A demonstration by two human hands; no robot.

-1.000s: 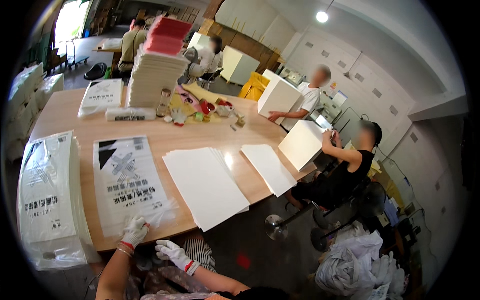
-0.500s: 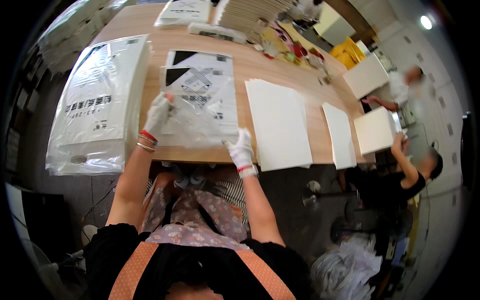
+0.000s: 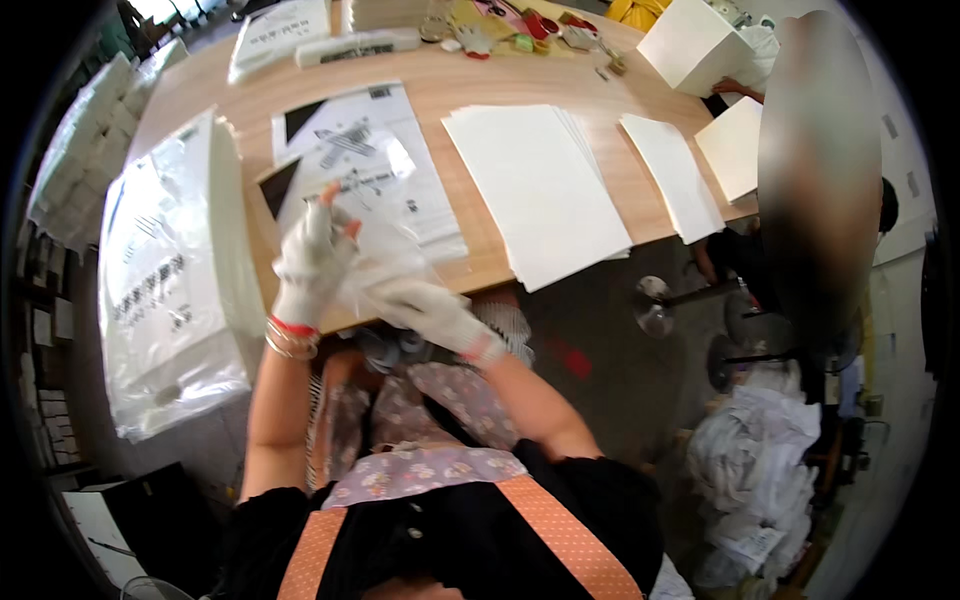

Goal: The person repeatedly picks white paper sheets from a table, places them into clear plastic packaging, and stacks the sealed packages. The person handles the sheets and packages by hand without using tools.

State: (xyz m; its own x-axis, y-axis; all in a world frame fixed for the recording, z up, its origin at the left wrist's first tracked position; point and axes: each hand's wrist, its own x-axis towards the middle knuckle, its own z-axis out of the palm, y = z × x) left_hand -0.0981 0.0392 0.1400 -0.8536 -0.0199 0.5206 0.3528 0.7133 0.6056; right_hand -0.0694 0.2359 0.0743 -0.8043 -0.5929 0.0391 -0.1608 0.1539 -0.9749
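Observation:
Both my hands wear white gloves and work at a clear plastic bag point(image 3: 390, 240) with a black printed corner, at the table's near edge. My left hand point(image 3: 316, 245) is closed on the bag's left side, thumb and fingertips bare. Low at the bag's near edge, my right hand point(image 3: 425, 315) has its fingers together on the film, slightly blurred. Beneath lies another printed bag point(image 3: 425, 170), flat on the wooden table point(image 3: 480, 85). White sheets point(image 3: 540, 190) lie fanned in a pile to the right.
A tall stack of plastic-wrapped packs point(image 3: 160, 280) stands at the left edge. Farther right are a narrower white pile point(image 3: 672, 175) and white blocks point(image 3: 690, 45) near another person's hand point(image 3: 738, 90). Tape and small items point(image 3: 540, 30) lie at the back. Crumpled plastic point(image 3: 750, 460) sits on the floor.
My right hand has moved left, toward my left hand, along the bag's near edge. The bag has come nearer to me. The view has shifted, and a blurred shape now covers the right side.

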